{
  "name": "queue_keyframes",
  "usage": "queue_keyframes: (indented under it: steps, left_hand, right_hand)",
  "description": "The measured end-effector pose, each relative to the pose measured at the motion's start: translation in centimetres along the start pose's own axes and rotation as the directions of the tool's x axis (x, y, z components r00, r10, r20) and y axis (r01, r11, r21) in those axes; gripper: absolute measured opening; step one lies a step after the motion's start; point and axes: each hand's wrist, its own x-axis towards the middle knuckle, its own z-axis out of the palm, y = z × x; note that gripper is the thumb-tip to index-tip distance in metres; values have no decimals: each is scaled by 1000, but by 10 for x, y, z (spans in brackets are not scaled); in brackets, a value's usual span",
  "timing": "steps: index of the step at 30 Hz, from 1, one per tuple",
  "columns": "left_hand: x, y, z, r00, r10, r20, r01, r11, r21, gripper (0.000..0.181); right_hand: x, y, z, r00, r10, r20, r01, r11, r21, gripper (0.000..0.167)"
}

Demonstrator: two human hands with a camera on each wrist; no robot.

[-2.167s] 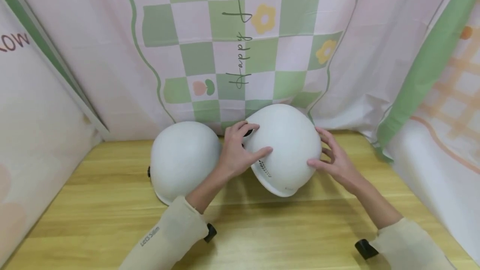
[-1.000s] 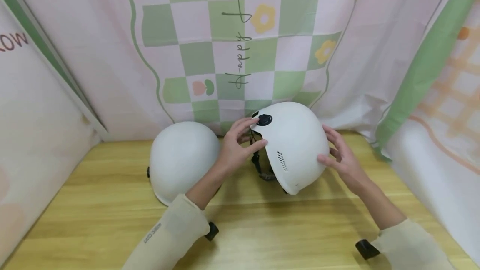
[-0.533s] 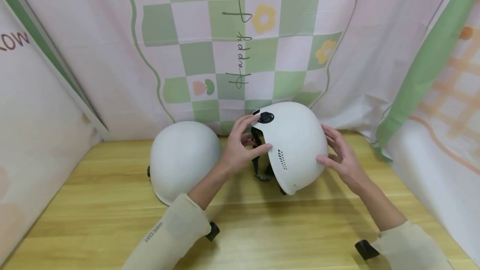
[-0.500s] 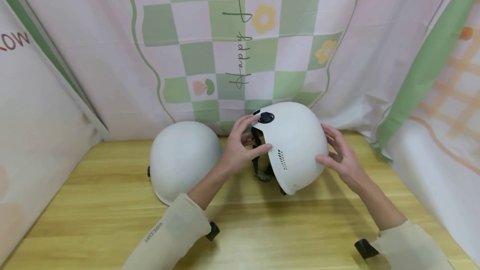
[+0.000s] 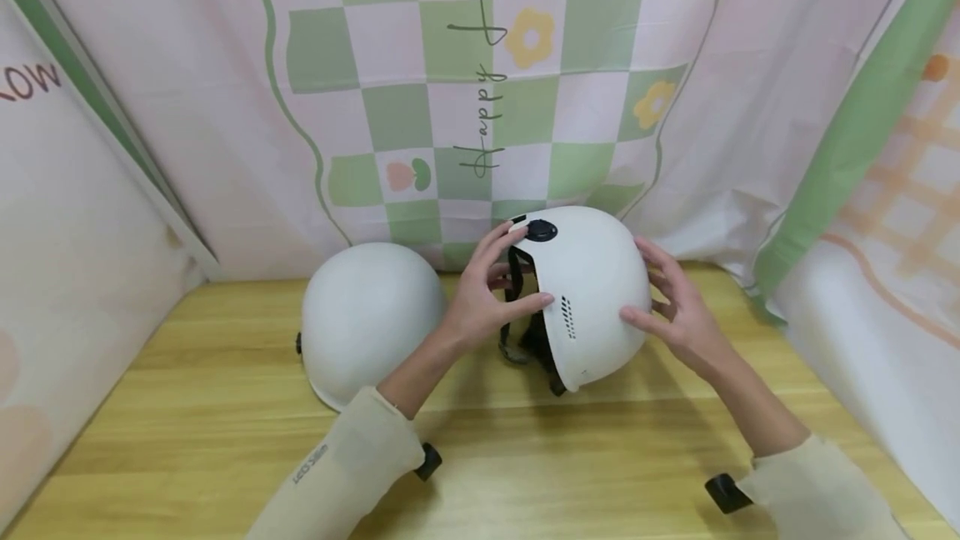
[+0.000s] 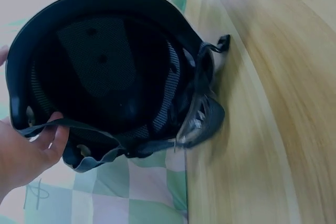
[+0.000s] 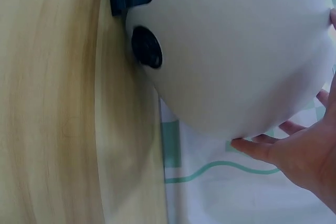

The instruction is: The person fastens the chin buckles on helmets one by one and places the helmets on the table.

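A white helmet (image 5: 600, 273) is tipped on its side between both hands, its open side towards the left. My left hand (image 5: 480, 298) grips its rim, with the thumb on the shell and a finger beside the black round side fitting (image 5: 542, 230). In the left wrist view, fingers meet the dark strap (image 6: 86, 125) at the black-lined opening. My right hand (image 5: 682, 315) holds the rounded crown from the right, thumb and fingers spread around it. A second white helmet (image 5: 367, 315) sits dome up on the table, left of my left hand, with a small black knob at its left.
The wooden table (image 5: 487, 473) reaches forward to a checked green and white curtain (image 5: 525, 107) behind the helmets. More printed cloth (image 5: 75, 215) hangs at the left, and a green-edged cloth (image 5: 847, 157) at the right. A black device sits at each sleeve cuff.
The held helmet has turned in my hands, bringing its side fitting, vents and strapped opening into view. Lately it has turned slightly more. The second helmet has stayed in place.
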Motion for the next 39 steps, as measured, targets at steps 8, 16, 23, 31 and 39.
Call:
queue_keyframes:
  steps: [8,16,23,31,39]
  left_hand:
    - [5,4,9,998,59,5,-59,993,99,80]
    - [9,7,12,997,33,68,-44,987,156,79]
    - [12,9,11,991,45,130,-69,980,188,76]
    - [4,4,2,995,60,82,-73,983,166,65]
    - [-6,-4,-17,1000,24,20,-27,981,192,57]
  right_hand:
    - [1,-9,5,1000,-10,3,10,999,-52,94]
    - [4,-13,9,1000,7,4,-7,998,-55,91]
    - [1,-4,3,1000,2,12,-1,999,-49,87]
    - [-6,9,-2,998,-54,-17,55,996,77,79]
    - [-3,5,-7,992,-99,-81,104,993,56,81]
